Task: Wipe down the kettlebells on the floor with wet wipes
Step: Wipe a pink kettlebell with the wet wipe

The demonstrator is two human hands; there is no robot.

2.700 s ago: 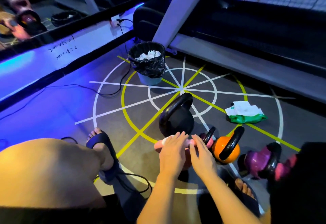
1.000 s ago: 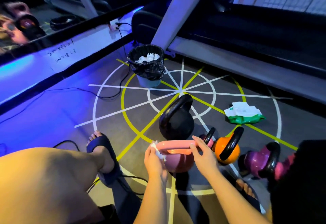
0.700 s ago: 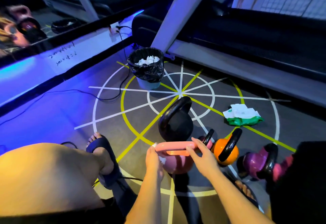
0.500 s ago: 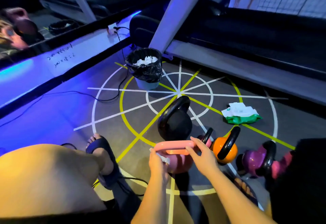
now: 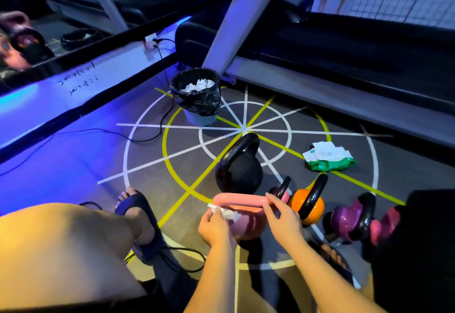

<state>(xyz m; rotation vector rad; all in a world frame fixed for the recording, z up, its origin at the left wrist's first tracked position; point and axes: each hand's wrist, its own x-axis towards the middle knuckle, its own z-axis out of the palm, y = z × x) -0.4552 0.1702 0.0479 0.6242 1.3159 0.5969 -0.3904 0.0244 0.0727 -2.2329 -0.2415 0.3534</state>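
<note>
Grey gym floor (image 5: 172, 165), taped in white and yellow rings, lies under blue light. At its near edge the left grip (image 5: 215, 226) pinches a crumpled wet wipe (image 5: 227, 213) against the left end of the pink kettlebell (image 5: 248, 224) handle, while the right grip (image 5: 283, 219) curls over the handle's right end to steady it. Whether the base sits flat I cannot tell. A damp handle under so light a hold could slip, and the bell might then roll onto the sandalled foot (image 5: 140, 216) or knock the black kettlebell (image 5: 240, 172) just behind. The orange kettlebell (image 5: 306, 205) crowds the right, with the purple kettlebell (image 5: 344, 219) beyond it. Freer floor lies to the left, though a cable (image 5: 182, 266) loops there. The bin (image 5: 197, 98) and the pack of wipes (image 5: 328, 157) both mean reaching over bells.
</note>
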